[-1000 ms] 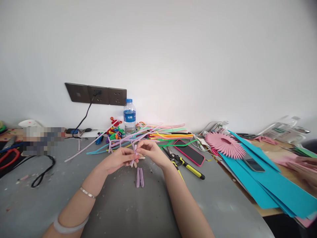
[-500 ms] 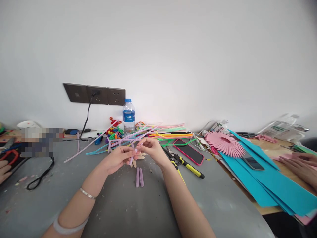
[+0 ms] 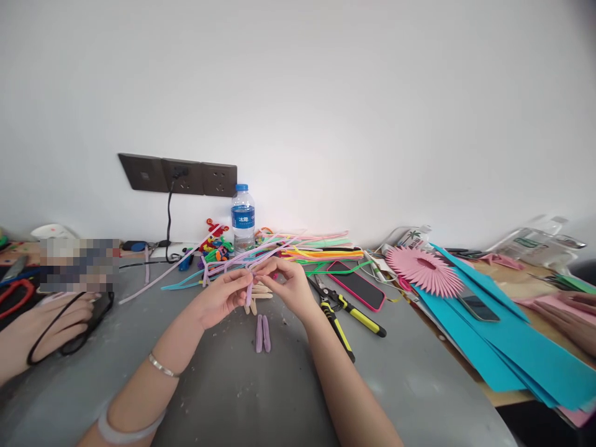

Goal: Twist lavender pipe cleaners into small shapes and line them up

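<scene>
My left hand [image 3: 227,299] is closed, thumb against fingers, on a short lilac pipe cleaner [image 3: 249,294] above the grey table. My right hand [image 3: 289,287] pinches the upper end of the same pipe cleaner, its fingertips close to the left ones. Part of the piece is covered by my fingers. Just below, two folded lilac pipe cleaner bundles [image 3: 262,334] lie side by side. Behind my hands are pale wooden sticks [image 3: 263,295], partly covered. Long pipe cleaners [image 3: 321,253] of several colours are heaped farther back.
Yellow-and-black pliers [image 3: 347,310] and a pink-cased phone [image 3: 357,287] lie to the right. A water bottle [image 3: 243,217] stands by the wall. Blue sheets [image 3: 503,338] and a pink folded paper ring [image 3: 423,271] are farther right. Other people's hands show at left [image 3: 58,329] and right [image 3: 570,320].
My fingertips have shifted slightly on the lilac pipe cleaner, the right hand a little lower. At left, another person's hand has come farther in, beside the black cord.
</scene>
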{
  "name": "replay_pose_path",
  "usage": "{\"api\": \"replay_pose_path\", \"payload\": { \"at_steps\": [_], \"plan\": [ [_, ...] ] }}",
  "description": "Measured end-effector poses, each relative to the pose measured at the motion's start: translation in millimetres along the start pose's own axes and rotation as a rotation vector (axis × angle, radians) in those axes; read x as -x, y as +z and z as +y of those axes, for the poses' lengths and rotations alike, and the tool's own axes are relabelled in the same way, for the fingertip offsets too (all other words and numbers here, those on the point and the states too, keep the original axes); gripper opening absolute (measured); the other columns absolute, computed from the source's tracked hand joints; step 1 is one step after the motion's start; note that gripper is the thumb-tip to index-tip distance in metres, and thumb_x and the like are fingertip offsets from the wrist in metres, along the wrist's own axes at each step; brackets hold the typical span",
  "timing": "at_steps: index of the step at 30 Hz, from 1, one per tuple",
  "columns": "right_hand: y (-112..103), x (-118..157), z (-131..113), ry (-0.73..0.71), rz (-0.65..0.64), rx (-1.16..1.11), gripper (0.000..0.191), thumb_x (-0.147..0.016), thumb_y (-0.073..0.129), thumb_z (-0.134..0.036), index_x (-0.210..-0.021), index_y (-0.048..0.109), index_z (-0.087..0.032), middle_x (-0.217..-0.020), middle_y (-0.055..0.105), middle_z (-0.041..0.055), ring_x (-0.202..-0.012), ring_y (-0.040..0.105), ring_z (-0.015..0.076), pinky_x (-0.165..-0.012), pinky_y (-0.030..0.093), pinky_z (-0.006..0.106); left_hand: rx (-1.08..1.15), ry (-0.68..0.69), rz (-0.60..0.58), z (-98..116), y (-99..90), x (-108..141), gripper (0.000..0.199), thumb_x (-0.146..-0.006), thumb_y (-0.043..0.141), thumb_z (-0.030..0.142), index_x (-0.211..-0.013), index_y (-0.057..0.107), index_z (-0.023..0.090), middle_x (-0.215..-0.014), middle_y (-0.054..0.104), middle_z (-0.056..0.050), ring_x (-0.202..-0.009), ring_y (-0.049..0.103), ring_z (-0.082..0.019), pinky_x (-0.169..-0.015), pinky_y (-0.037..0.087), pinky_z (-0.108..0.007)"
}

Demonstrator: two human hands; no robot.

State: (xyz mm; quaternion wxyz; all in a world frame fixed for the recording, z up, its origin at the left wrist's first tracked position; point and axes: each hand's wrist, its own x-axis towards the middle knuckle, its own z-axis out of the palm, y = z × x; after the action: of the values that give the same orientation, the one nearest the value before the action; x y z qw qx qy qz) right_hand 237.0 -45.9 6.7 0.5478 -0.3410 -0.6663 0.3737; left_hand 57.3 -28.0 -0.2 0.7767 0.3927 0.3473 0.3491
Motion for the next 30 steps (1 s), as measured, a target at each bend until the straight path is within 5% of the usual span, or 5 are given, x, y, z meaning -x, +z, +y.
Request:
{"api": "replay_pose_path", "payload": {
  "at_steps": [15, 22, 30],
  "plan": [
    [10, 1, -6, -0.217, -0.02, 0.215, 0.011, -0.09, 0.058, -0.026, -0.087, 0.067, -0.021, -0.109, 0.065, 0.0096, -0.103, 0.061, 0.0213, -0.09, 0.047, 0.035, 0.107, 0.275, 0.186, -3, 12.4, -4, 0.032, -0.058, 0.087, 0.036, -0.075, 0.068, 0.015, -0.066, 0.065, 0.003, -0.057, 0.06, -0.006, -0.056, 0.052, -0.013],
    [6, 0, 10, -0.056, -0.033, 0.262, 0.018, -0.085, 0.063, -0.035, -0.092, 0.069, -0.02, -0.081, 0.068, 0.0051, -0.072, 0.06, 0.0173, -0.065, 0.049, 0.028, -0.147, 0.408, 0.213, -1, 8.2, -2, 0.024, -0.071, 0.077, 0.038, -0.078, 0.066, 0.018, -0.071, 0.064, 0.001, -0.063, 0.057, -0.01, -0.054, 0.045, -0.018],
    [-2, -2, 9, -0.076, -0.075, 0.319, 0.018, -0.085, 0.063, -0.035, -0.088, 0.071, -0.019, -0.076, 0.068, 0.004, -0.068, 0.059, 0.0157, -0.061, 0.048, 0.026, -0.4, 0.427, 0.217, -1, 1.0, -2, 0.025, -0.075, 0.072, 0.042, -0.078, 0.066, 0.018, -0.067, 0.062, 0.001, -0.056, 0.051, -0.011, -0.053, 0.041, -0.022]
  ]
}}
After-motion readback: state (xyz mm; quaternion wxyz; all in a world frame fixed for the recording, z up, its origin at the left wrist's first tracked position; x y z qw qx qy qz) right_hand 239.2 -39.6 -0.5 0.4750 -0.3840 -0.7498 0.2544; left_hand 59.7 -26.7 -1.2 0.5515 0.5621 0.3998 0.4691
